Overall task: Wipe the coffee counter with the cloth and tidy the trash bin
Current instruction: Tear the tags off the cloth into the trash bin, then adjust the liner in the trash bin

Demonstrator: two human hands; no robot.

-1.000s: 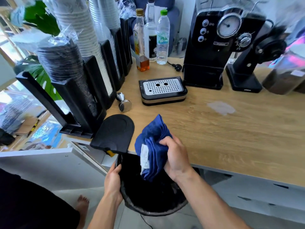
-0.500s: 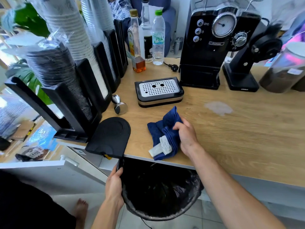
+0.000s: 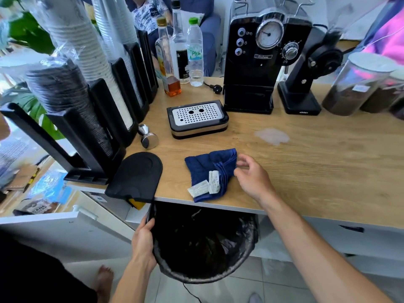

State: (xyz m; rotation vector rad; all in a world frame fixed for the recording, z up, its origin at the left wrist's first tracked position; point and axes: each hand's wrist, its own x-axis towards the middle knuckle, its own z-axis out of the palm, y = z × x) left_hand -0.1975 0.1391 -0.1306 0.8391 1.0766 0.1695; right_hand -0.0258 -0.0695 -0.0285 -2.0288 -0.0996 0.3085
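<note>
Cloth: the blue cloth [image 3: 209,173] lies bunched on the counter [image 3: 317,171] at its near edge, above the trash bin [image 3: 196,278], folds running far-right to near-left
Right hand: the right hand [image 3: 253,178] is just right of the cloth, fingers loosely curled, holding nothing; the nearer hand, likely to lift it
Left hand: the left hand [image 3: 143,241] grips the bin's left rim
Smear: a pale smear [image 3: 272,136] lies far-right of the cloth

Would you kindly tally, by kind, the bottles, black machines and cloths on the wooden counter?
Clear bottles: 3 (gold-capped bottle with amber liquid, black-capped bottle with black label, green-capped water bottle)
Black machines: 2 (espresso machine with round gauge, coffee grinder)
Dark blue folded cloth: 1
Total: 6
</note>
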